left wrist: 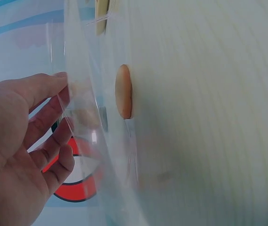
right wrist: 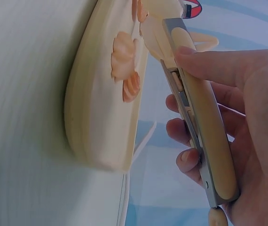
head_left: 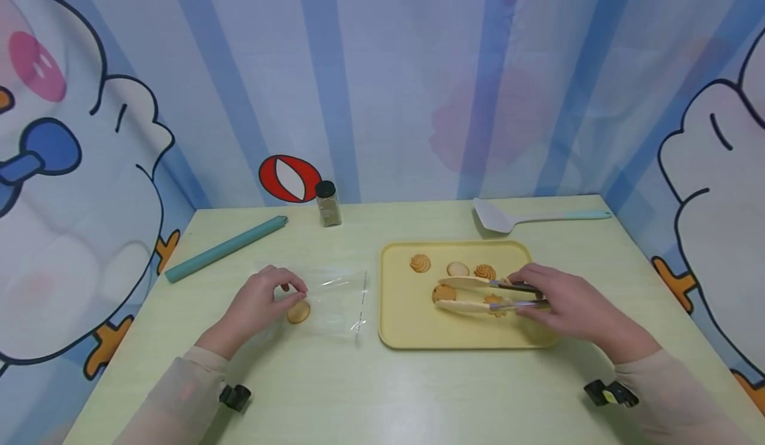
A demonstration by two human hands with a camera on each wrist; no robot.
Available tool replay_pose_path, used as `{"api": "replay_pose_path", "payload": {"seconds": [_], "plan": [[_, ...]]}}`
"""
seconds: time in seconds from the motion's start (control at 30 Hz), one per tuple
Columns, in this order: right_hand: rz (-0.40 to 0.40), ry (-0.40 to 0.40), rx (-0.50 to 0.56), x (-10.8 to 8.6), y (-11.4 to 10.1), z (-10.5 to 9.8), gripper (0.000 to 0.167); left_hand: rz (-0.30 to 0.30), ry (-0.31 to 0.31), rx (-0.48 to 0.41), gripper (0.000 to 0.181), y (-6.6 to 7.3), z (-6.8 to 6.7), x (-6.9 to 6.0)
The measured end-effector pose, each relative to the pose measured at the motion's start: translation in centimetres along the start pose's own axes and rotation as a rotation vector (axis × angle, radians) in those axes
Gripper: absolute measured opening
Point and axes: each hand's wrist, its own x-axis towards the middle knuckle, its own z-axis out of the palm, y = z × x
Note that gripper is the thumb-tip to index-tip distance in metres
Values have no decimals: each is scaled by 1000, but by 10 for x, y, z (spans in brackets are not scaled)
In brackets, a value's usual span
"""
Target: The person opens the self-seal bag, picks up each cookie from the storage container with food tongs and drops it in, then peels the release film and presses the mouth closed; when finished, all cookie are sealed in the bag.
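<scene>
My left hand (head_left: 263, 302) pinches the edge of a clear plastic bag (head_left: 335, 305) that lies on the table; a round cookie (head_left: 298, 311) is inside it, near the fingertips. The left wrist view shows the film between thumb and fingers, with the cookie (left wrist: 123, 92) beside them. My right hand (head_left: 570, 305) grips a pair of tongs (head_left: 508, 305) over the yellow tray (head_left: 406, 339). Their parted tips are around or above a round cookie (head_left: 443, 293); contact is unclear. In the right wrist view, the fingers are wrapped round the tongs' handle (right wrist: 204, 127).
Other cookies on the tray include a swirled one (head_left: 420, 263) and a pale one (head_left: 457, 269). A spatula (head_left: 493, 216) lies behind the tray. A black-capped jar (head_left: 329, 206) stands at the back, and a teal rod (head_left: 226, 248) lies at the back left.
</scene>
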Motion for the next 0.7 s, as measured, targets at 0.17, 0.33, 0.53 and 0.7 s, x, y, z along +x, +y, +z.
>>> {"api": "replay_pose_path", "payload": {"seconds": [0.17, 0.33, 0.53, 0.7], "plan": [[-33, 7, 21, 12, -11, 6, 41, -18, -8, 5, 10, 0, -1, -1], [-57, 16, 70, 26, -24, 16, 40, -35, -15, 16, 10, -4, 0, -1], [-128, 48, 137, 47, -40, 24, 41, -12, -14, 12, 11, -4, 1, 0], [-176, 46, 151, 67, -55, 29, 42, 15, -10, 10, 10, -3, -1, 1]]}}
